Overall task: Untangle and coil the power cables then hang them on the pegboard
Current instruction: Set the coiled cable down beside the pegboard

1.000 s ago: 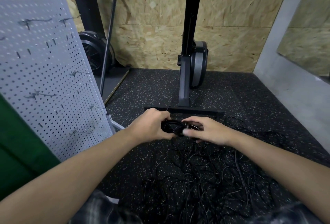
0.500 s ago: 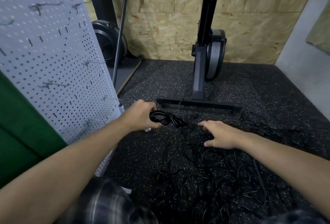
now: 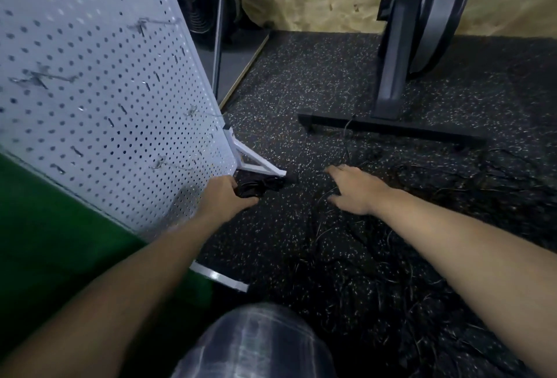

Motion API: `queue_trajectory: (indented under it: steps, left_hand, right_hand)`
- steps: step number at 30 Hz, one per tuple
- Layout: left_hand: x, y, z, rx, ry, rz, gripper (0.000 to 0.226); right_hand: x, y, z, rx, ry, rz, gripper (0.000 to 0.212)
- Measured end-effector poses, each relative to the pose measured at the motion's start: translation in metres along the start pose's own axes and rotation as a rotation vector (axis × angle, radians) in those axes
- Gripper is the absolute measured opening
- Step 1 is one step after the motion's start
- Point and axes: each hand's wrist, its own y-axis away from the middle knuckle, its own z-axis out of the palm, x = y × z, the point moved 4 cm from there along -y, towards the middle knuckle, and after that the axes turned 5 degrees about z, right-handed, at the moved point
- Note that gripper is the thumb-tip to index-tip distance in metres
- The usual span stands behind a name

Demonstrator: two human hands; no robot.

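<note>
My left hand (image 3: 226,197) grips a small coiled black cable (image 3: 261,187) low beside the foot of the white pegboard (image 3: 99,91). The coil's free end points right toward the pegboard's white bracket foot (image 3: 256,163). My right hand (image 3: 355,189) is spread flat with straight fingers over the loose tangle of black cables (image 3: 376,257) on the speckled rubber floor. Several metal hooks (image 3: 193,111) stick out of the pegboard, and none that I can see carries a cable. The frame is blurred by motion.
An exercise machine stands ahead, its black base bar (image 3: 388,130) across the floor and flywheel (image 3: 434,13) behind. A second machine with a round fan housing (image 3: 193,1) sits at the back left. A green surface (image 3: 60,242) lies left. My knee (image 3: 256,344) is at the bottom.
My left hand has carried the coiled cable left and down to the pegboard's foot. My right hand let go of the coil and spread over the cable pile. The view tilted down and left.
</note>
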Motion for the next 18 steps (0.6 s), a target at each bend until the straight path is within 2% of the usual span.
queue_trajectory:
  steps: [6,9,11,15,18]
  left_hand:
    - [-0.046,-0.013,0.066,-0.033,0.129,-0.198,0.045]
    - [-0.068,-0.018,0.093,0.001,0.174,-0.272,0.052]
    - [-0.083,-0.019,0.117,-0.035,0.2,-0.309,0.058]
    - [-0.086,-0.006,0.151,-0.278,0.076,-0.24,0.066]
    - [-0.068,-0.002,0.153,-0.221,-0.085,-0.112,0.066]
  right_hand:
    - [-0.001,-0.025,0.041,-0.071,-0.057,0.033,0.07]
    - [0.005,-0.032,0.054,-0.091,-0.092,0.054,0.07]
    - [0.009,-0.033,0.062,-0.108,-0.107,0.07,0.068]
    - [0.008,-0.028,0.078,-0.14,-0.096,0.083,0.067]
    - [0.006,-0.024,0.084,-0.164,-0.085,0.096,0.066]
